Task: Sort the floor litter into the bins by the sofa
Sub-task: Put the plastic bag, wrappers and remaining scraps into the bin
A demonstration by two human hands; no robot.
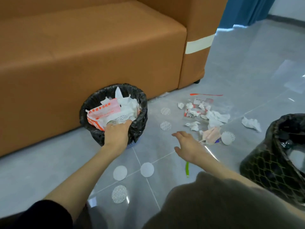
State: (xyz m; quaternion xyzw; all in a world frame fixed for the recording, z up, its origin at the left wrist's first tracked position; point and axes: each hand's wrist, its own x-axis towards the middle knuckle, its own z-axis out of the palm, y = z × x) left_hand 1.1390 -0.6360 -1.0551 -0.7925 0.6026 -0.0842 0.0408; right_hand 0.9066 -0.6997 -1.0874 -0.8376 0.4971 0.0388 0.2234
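Head camera: the sofa bin (140, 119), black-lined, is sitting tight against the front of the orange sofa (99, 47). It is brimming with white tissue and a red-printed wrapper (104, 111).

The left hand (116, 134) is reaching over that bin's near rim with its fingertips dipping in among the rubbish. They're buried in there, so I cannot tell whether they're gripping anything.

To the bin's right, the right hand (186, 146) is hovering just above the grey floor (41, 154). Its fingers are spread apart and holding nothing, and they are pointing at the litter pile (208, 116).

That pile is lying well right of the bin: crumpled tissues, torn wrappers, a pinkish face mask (212, 135) on its near side and a red strip (206, 94) on its far side. Two white round pads (165, 125) are lying between bin and pile, and more discs (120, 173) are lying on the camera side of the bin. A green strip (187, 169) is poking out from under the right forearm.

Far right of the bin, a second bin (270, 156) with a black liner over mesh is being cut off by the frame edge. A loose tissue ball (250, 123) is lying just beside it. Blurred dark clothing (214, 204) is blocking the bottom of the view. The wrapper's print is too soft to read.
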